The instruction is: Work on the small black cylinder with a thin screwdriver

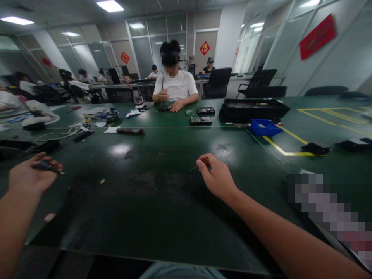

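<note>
My left hand [29, 176] hovers at the left above the dark green table [151, 201], palm up, fingers curled around a small dark screwdriver-like tool [46, 166] whose tip points right. Near the table's middle, my right hand [216, 176] is raised slightly, thumb and forefinger pinched on a thin metal pin or bit [193, 168] that sticks out to the left. The two hands are well apart.
A person in a white shirt [174, 87] works at the far side over a small board. Dark hard drives [201, 120], a blue bin [264, 127], black trays [252, 108], a marker-like tool [130, 131] and cables [58, 133] lie farther back. Yellow tape lines [290, 153] mark the right.
</note>
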Motion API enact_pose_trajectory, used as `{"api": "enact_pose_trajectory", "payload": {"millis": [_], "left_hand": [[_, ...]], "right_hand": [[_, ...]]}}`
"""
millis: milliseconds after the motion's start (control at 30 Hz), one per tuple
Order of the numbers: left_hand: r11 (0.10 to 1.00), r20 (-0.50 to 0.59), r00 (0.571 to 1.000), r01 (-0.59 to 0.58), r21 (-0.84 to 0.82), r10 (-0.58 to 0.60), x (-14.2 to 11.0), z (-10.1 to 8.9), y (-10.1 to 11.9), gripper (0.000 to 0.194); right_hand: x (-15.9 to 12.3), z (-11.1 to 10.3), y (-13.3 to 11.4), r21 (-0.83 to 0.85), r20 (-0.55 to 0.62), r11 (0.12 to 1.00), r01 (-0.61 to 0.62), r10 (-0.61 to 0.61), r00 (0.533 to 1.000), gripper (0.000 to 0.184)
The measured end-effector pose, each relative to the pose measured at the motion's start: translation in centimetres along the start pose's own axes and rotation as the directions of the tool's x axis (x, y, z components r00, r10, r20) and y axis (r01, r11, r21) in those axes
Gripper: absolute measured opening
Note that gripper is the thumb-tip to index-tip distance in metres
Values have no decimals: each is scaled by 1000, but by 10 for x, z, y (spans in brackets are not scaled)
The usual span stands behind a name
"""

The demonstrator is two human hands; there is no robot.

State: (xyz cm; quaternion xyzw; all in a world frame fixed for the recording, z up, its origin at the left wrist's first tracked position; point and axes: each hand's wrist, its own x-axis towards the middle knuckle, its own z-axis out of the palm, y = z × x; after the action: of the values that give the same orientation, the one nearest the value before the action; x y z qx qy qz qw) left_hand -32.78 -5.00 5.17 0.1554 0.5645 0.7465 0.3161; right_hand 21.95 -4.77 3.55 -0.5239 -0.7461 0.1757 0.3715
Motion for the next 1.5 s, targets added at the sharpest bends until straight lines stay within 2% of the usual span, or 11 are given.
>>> {"api": "enact_pose_trajectory", "payload": {"millis": [233,467,700,900,967,1033,1133,1200,1300,1400,1500], "left_hand": [[998,371,928,-12,-53,31,-44,62,-22,26],[993,553,827,115,13,-103,-106,137,-42,24],[979,757,628,186,79,-180,-166,193,-71,37],[982,833,523,150,117,-179,-224,226,-87,35],[989,865,480,61,137,-149,-238,230,-97,34],[971,902,420,-153,182,-103,-248,230,-111,39],[805,938,344,-541,242,-50,-252,224,-136,54],[676,952,307,-697,238,-19,-247,220,-150,50],[571,968,250,-795,203,4,-235,217,-162,34],[533,979,200,-834,143,50,-224,217,-163,28],[524,974,201,-844,117,106,-219,217,-160,34]], "right_hand": [[0,1,2,-18,5,999,36,-36,999,19],[-1,-1,1,-27,18,998,53,-53,998,21],[0,-1,3,-31,2,998,53,-53,999,19],[0,-1,4,-36,-17,998,43,-43,999,19],[1,-1,3,-33,-22,999,34,-35,999,19],[1,-1,3,-34,-25,999,25,-26,999,18],[1,0,3,-20,-24,1000,20,-20,999,17],[1,1,3,1,-16,1000,20,-20,1000,17],[2,2,4,14,-1,1000,25,-25,1000,17],[2,-1,3,-1,-12,1000,21,-21,1000,20],[1,-4,3,16,-80,1000,14,-13,997,25]]}}
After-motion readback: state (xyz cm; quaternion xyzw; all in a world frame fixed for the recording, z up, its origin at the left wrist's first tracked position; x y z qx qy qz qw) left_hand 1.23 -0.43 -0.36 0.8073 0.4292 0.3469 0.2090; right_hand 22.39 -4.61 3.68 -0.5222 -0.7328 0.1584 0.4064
